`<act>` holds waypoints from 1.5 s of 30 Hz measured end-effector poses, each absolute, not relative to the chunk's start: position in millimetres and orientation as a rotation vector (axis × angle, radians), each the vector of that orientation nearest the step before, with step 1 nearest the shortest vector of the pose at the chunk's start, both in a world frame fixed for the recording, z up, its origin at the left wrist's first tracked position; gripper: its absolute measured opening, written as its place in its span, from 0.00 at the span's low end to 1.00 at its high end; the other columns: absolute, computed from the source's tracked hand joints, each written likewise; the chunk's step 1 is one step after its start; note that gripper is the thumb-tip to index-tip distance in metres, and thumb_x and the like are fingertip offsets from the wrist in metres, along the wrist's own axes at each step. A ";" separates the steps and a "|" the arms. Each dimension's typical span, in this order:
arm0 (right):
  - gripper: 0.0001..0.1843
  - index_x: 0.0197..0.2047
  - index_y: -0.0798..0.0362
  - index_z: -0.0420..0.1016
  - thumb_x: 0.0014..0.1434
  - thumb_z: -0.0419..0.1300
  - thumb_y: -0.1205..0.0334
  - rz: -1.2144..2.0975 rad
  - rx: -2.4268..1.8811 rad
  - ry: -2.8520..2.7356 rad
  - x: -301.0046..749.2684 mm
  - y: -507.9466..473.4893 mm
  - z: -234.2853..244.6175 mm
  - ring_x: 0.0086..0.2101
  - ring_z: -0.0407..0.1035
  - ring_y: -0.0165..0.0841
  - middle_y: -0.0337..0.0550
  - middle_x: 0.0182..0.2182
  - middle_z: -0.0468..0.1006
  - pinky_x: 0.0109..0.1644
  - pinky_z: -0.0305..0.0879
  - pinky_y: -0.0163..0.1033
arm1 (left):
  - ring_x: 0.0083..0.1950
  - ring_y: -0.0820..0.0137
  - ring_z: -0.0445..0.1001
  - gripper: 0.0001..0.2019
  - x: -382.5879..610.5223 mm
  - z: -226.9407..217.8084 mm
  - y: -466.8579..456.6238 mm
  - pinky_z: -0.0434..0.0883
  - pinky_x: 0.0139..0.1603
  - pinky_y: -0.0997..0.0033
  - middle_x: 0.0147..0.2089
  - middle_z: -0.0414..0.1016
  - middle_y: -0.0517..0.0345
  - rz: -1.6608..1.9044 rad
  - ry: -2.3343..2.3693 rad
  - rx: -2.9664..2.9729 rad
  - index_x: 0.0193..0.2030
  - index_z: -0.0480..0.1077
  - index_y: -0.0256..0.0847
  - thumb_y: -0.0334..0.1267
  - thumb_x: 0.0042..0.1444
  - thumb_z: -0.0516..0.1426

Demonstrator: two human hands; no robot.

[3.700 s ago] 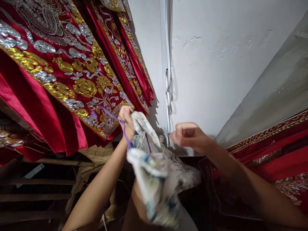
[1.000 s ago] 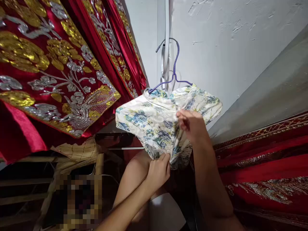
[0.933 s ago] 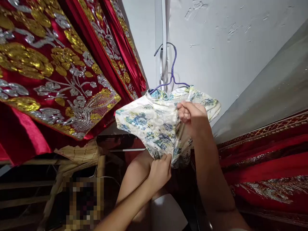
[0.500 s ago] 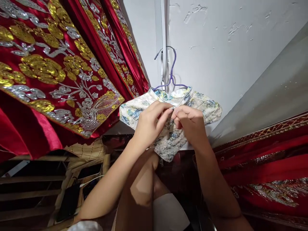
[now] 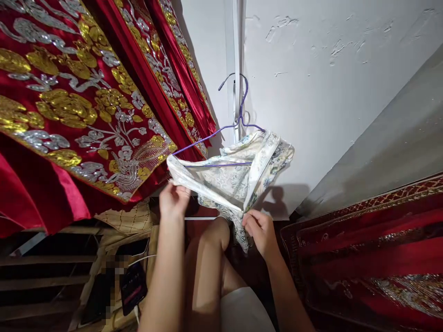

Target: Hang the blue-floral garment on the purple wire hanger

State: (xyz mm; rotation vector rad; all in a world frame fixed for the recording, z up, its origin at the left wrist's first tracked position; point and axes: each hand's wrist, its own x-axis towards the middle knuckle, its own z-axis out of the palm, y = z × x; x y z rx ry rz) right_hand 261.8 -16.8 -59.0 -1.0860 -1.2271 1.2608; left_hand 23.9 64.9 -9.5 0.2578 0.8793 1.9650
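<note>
A small white floral garment (image 5: 238, 175) hangs on a purple wire hanger (image 5: 238, 115) hooked at a white strip on the wall. The garment is pulled open, so its pale inside and the hanger's bar show. My left hand (image 5: 173, 200) grips the garment's left lower edge, fingers closed. My right hand (image 5: 259, 228) pinches its hem at the bottom, fingers closed. My bare knees sit below, between my arms.
Red satin robes (image 5: 86, 106) with gold and silver embroidery hang at the left. More red embroidered cloth (image 5: 374, 244) lies at the right. A white wall (image 5: 311, 83) is behind. A phone (image 5: 133, 286) with a white cable rests on a woven seat at lower left.
Both hands left the garment's collar area and dropped to its lower edges. The garment swung open and the hanger tilted. Earlier the garment was put on the hanger and hung on the wall.
</note>
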 end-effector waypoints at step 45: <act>0.06 0.25 0.50 0.70 0.52 0.60 0.64 0.608 -1.167 -1.452 350.8 84.1 -1.7 0.28 0.58 0.32 0.36 0.23 0.66 0.32 0.53 0.37 | 0.71 0.45 0.65 0.14 -28.7 4.2 17.7 0.53 0.74 0.38 0.67 0.73 0.43 0.693 1.761 2.330 0.42 0.79 0.44 0.49 0.60 0.58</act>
